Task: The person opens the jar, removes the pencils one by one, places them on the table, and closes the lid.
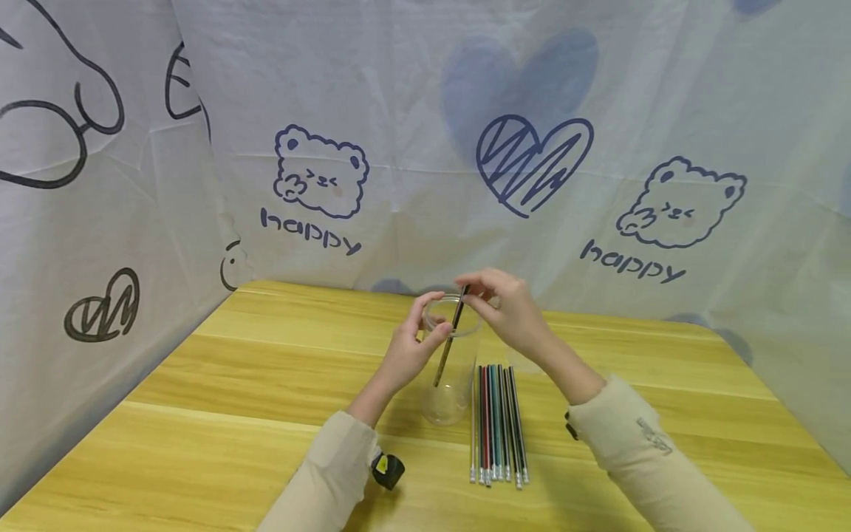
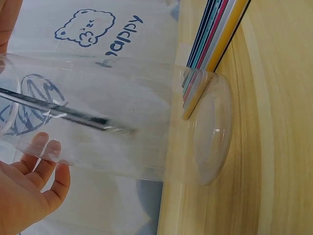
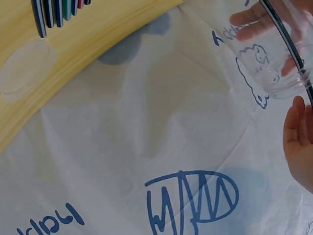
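A clear plastic jar stands on the table, and my left hand grips it near the rim, thumb and fingers around its sides. My right hand pinches a dark pencil by its upper end above the mouth. The pencil slants down inside the jar, its lower end above the base in the left wrist view. A row of pencils lies just right of the jar, in black, red, teal and other colours, silvery ends toward me. In the right wrist view my right hand is cut off by the edge.
A clear round lid lies flat on the table beyond the pencils. The wood-grain table ends at a white cloth with bear and heart drawings, hung behind and at the sides.
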The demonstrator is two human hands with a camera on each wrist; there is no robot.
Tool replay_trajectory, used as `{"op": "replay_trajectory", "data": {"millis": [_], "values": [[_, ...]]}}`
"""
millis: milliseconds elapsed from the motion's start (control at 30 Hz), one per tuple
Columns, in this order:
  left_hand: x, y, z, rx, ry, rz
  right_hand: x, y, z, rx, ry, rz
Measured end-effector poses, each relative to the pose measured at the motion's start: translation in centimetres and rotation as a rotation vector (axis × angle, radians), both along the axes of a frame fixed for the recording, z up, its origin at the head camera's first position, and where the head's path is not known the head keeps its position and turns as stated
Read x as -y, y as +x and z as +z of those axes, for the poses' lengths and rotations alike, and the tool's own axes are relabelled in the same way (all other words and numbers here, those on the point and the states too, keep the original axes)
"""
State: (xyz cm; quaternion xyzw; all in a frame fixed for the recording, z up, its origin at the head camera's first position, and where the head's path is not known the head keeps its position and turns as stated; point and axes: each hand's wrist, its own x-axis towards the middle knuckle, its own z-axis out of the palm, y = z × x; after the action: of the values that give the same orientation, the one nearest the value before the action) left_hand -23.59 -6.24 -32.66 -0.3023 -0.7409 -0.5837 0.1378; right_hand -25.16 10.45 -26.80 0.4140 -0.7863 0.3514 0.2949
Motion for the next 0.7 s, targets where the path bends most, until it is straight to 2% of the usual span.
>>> {"op": "replay_trajectory", "data": {"millis": [233,467,567,700], "values": [[-0.09,0.1,0.07,0.003,0.003,0.02,-0.16,0.05,0.34,-0.125,-0.133,0.069],[-0.13,0.04,-0.03,0.004,0.004,0.026,-0.53,-0.15,0.29,-0.189,-0.189,0.049],[-0.14,0.09,-0.01,0.006,0.003,0.027,-0.67,-0.12,0.36,-0.165,-0.249,0.04],[-0.17,0.13,0.03,0.009,0.005,0.029,-0.8,0.18,0.73,-0.052,-0.358,0.068]]}}
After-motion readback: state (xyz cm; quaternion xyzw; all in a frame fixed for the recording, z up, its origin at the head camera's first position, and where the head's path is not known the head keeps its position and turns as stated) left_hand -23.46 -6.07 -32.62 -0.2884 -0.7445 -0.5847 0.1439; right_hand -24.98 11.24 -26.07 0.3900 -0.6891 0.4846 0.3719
